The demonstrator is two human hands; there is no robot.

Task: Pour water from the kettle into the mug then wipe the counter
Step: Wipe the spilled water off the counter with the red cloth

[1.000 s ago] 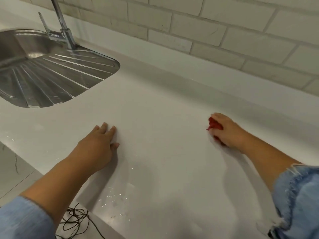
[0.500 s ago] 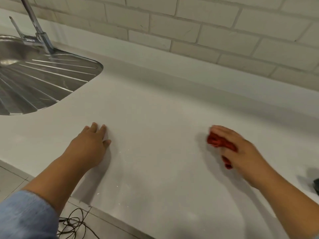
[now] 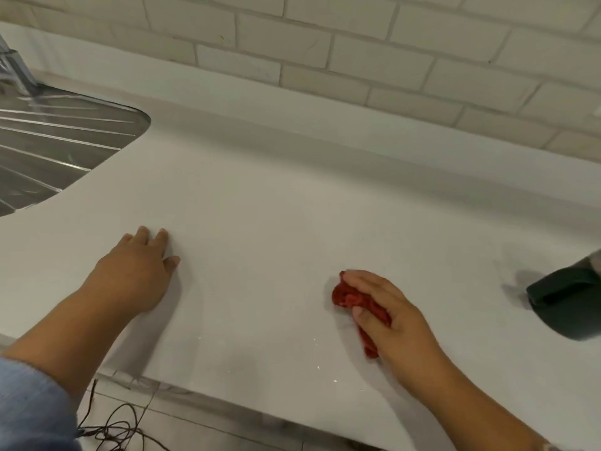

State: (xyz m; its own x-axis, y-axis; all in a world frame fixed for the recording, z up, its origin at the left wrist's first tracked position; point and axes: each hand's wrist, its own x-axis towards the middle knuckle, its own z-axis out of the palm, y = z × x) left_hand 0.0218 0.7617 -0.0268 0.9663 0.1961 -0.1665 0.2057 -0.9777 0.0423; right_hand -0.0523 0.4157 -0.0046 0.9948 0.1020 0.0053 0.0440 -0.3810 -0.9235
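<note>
My right hand [image 3: 395, 323] presses a crumpled red cloth [image 3: 349, 296] flat on the white counter [image 3: 266, 203], right of centre and near the front edge. My left hand [image 3: 138, 271] lies palm down on the counter to the left, fingers together, holding nothing. A dark rounded object [image 3: 567, 304], possibly the kettle base, pokes in at the right edge. No mug is in view. A few small water droplets [image 3: 320, 367] glint near the front edge.
A steel sink drainboard [image 3: 55, 148] is set into the counter at the far left, with the tap base [image 3: 14, 70] behind it. A white tiled wall [image 3: 357, 50] runs along the back. Thin dark cables [image 3: 110, 428] lie on the floor below the counter edge.
My right hand has slid the red cloth toward me and slightly left across the counter. The view has shifted right, bringing the dark object into sight. The left hand has stayed planted.
</note>
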